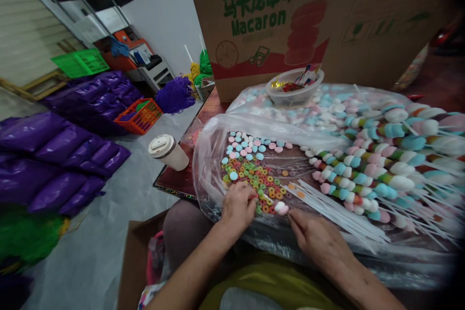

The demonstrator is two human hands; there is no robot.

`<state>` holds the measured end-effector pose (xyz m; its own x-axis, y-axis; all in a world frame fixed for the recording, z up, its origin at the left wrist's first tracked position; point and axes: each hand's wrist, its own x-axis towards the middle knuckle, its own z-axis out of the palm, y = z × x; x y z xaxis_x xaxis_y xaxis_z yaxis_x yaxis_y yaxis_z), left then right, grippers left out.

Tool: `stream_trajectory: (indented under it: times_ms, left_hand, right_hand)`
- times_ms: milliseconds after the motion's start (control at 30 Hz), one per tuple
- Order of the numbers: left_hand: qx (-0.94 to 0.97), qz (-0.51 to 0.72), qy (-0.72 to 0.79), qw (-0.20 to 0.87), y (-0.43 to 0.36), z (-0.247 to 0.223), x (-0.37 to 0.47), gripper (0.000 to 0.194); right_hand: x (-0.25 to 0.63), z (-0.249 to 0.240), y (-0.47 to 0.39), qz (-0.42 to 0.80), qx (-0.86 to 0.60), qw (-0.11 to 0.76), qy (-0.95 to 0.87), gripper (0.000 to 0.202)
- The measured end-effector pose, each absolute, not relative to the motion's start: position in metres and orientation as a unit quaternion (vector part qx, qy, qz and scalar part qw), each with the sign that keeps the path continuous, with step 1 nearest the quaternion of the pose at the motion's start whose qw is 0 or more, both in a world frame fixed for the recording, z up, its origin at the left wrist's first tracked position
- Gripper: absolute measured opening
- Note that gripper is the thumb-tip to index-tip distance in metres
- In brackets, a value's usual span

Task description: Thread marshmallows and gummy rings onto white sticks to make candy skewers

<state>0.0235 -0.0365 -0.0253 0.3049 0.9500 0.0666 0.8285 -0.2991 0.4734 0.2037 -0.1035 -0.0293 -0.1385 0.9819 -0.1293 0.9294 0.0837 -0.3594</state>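
My right hand (317, 237) pinches a marshmallow skewer at its near end, with pink and white marshmallows (281, 208) at the fingertips. To its left, my left hand (238, 206) is closed at the edge of a pile of colourful ring-shaped candies (250, 174). A reddish bit shows at the left fingertips, too small to name surely. Loose pink, white and blue marshmallows (245, 144) lie behind the rings. Bare white sticks (337, 213) lie in a bundle beyond my right hand. Finished-looking marshmallow skewers (378, 169) are stacked at the right.
Clear plastic sheeting (214, 155) covers much of the table. A lidded cup (169, 151) stands at its left edge. Behind are a plastic bowl (295, 88) with wrappers and a large cardboard box (261, 53). Purple bags (47, 160) and an orange basket (139, 117) are on the floor.
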Motion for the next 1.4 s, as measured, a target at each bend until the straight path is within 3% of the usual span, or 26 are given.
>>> stream_trajectory:
  times_ms: [133,533,733,867,1000,1100,1200,1267,1400]
  left_hand:
    - [0.690,0.248,0.598,0.324,-0.038,-0.030,0.024,0.012]
    - [0.468,0.383,0.568,0.558,-0.031,-0.035,0.028,0.008]
    - [0.501,0.404,0.582,0.498,-0.040,-0.034,0.030,0.002]
    - [0.568,0.394,0.582,0.429,-0.053,-0.033,0.038,0.009]
    - [0.630,0.365,0.556,0.401,-0.040,-0.025,0.024,0.023]
    - [0.685,0.317,0.603,0.260,-0.014,-0.018,0.005,0.038]
    - [0.745,0.213,0.615,0.147,0.006,-0.018,-0.007,0.028]
    - [0.753,0.201,0.608,0.151,0.012,-0.021,-0.010,0.022]
    - [0.643,0.342,0.624,0.284,0.008,-0.026,-0.016,0.025]
  right_hand:
    - [0.194,-0.022,-0.103,0.188,-0.645,0.046,-0.739,0.025]
    - [0.177,-0.011,-0.097,0.162,-0.652,0.016,-0.740,0.025]
    - [0.170,-0.007,-0.096,0.153,-0.664,-0.018,-0.732,0.026]
    - [0.165,-0.009,-0.096,0.126,-0.667,-0.017,-0.734,0.027]
    - [0.175,-0.019,-0.070,0.155,-0.649,0.084,-0.740,0.025]
    - [0.184,-0.022,-0.022,0.160,-0.652,0.172,-0.720,0.028]
    - [0.181,-0.019,0.031,0.155,-0.653,0.186,-0.718,0.028]
    - [0.174,-0.016,0.056,0.171,-0.647,0.183,-0.720,0.026]
    - [0.169,-0.011,0.056,0.222,-0.616,0.191,-0.731,0.025]
